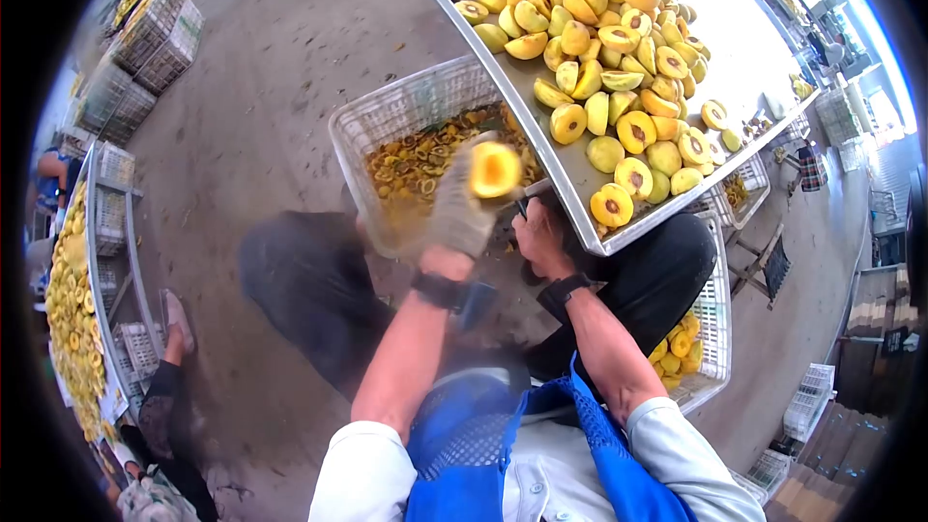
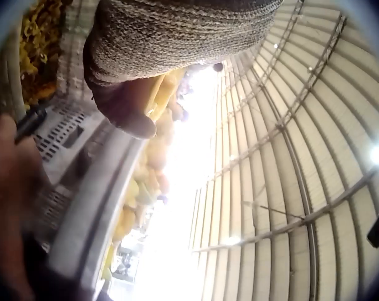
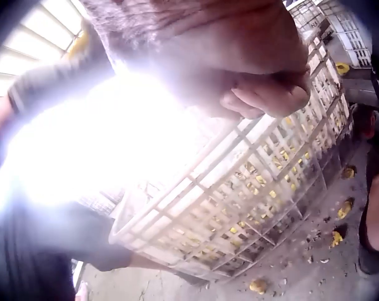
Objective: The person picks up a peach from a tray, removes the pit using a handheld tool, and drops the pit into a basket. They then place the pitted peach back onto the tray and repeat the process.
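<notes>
My left hand, in a knitted glove, grips a halved yellow peach, its orange cut face turned up. Glove and fruit overlap the scrap crate in the head view. The left wrist view shows the gloved fingers curled round the peach's edge. My bare right hand is close by on the right, its fingers curled round a small tool with a dark handle. The tool's working end is unclear. In the right wrist view, the curled right fingers appear above the crate's side.
A metal-edged table bears a heap of peach halves, many with stones. A white plastic crate with fruit scraps stands between my knees and the table. Another crate holds peaches by my right leg. More crates are stacked far left.
</notes>
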